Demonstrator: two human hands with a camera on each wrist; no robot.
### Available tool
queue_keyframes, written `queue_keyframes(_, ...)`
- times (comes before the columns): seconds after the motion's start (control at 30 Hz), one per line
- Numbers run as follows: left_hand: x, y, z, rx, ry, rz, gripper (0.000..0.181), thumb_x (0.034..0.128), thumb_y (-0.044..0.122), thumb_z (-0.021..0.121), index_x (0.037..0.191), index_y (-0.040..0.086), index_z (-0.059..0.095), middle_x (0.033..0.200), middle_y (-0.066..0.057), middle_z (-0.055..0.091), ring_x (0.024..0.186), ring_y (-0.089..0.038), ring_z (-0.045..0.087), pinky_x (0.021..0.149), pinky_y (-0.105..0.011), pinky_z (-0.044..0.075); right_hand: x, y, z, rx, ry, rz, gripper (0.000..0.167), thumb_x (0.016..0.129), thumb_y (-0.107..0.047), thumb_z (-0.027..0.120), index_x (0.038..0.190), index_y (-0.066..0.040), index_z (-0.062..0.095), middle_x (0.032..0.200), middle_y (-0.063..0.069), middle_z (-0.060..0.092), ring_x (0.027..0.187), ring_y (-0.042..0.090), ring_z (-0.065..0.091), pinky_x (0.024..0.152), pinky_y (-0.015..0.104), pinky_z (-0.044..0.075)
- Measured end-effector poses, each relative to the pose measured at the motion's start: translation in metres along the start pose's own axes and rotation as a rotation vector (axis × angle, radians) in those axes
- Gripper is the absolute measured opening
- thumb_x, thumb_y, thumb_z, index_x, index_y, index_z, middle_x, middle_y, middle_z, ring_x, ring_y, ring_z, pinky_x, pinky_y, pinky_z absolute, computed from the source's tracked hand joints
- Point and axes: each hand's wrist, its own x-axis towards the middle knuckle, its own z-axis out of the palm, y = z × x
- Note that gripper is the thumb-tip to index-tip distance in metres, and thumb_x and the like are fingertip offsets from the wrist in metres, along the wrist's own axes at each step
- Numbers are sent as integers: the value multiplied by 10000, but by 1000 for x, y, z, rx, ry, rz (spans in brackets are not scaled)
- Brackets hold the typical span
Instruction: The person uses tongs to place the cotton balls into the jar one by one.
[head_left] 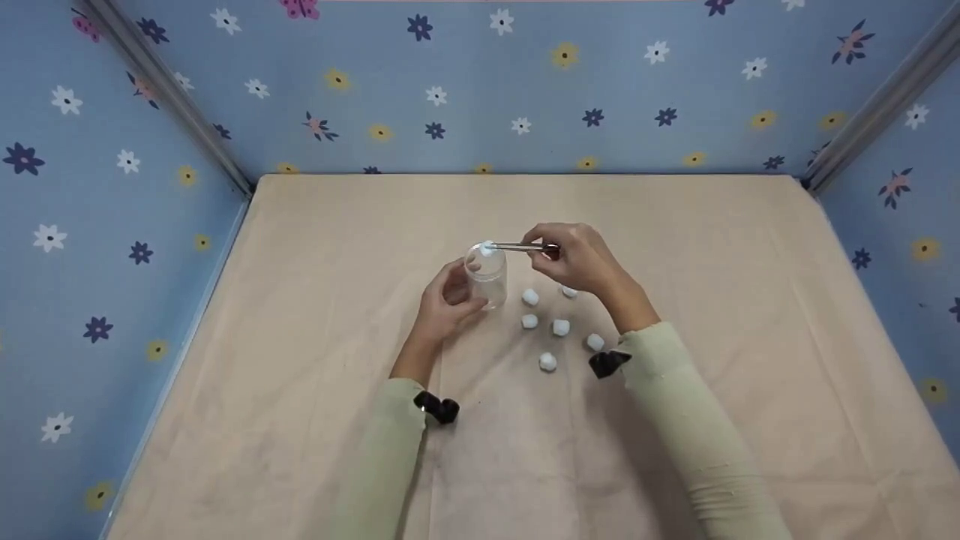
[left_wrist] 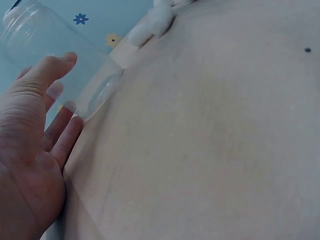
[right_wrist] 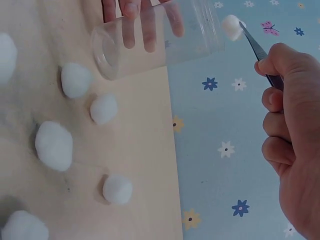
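Note:
My left hand [head_left: 444,304] grips a clear plastic jar [head_left: 489,289] from its left side, fingers behind and thumb in front. In the left wrist view the jar [left_wrist: 75,60] has its base at the cloth. My right hand [head_left: 577,255] pinches metal tweezers [head_left: 517,247], which point left. Their tips hold a white cotton ball [right_wrist: 232,27] just above the jar's open mouth, apart from the rim in the right wrist view. Several more cotton balls [head_left: 561,328] lie on the cloth right of the jar, one partly hidden below the right hand.
A beige cloth [head_left: 300,337] with creases covers the table. Blue panels with flower prints [head_left: 465,82] stand at the back and both sides, with metal posts [head_left: 165,90] at the corners. Black wrist cameras [head_left: 437,407] sit on both sleeves.

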Motion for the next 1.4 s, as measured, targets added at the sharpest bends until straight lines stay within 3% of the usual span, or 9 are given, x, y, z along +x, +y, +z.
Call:
queue_keyframes(0.17,-1,0,0,15,-1,4,741,958,-10,860,1624,97,553,1565,-190,661,1491,-392,653,1286,-472,572,-1,0,0,-3,-9,-4,225,972,-89,689,1152,-61,820,873,145,786,676,172,558,646,295,450)
queue_keyframes(0.47,0,-1,0,-22,-7,-54,772,943,-16,871,1632,99,542,1561,-215,636,1524,-428,626,1335,-488,523,-2,1,1,4,-20,-6,229,987,-80,677,1167,-55,816,909,154,802,693,202,579,659,312,458)
queue_keyframes(1.2,0,1,-1,-9,-10,-33,743,953,-7,860,1620,112,555,1547,-211,652,1495,-433,650,1332,-519,523,-6,7,1,-21,-38,31,210,991,-83,705,1167,-63,819,877,145,782,699,211,592,661,324,471)
queue_keyframes(1.4,0,-1,0,-19,-10,-8,765,953,-25,856,1639,83,534,1585,-210,638,1542,-404,602,1342,-491,514,-10,10,-1,-32,-50,45,227,983,-83,697,1173,-62,819,894,155,792,705,234,604,669,335,474)
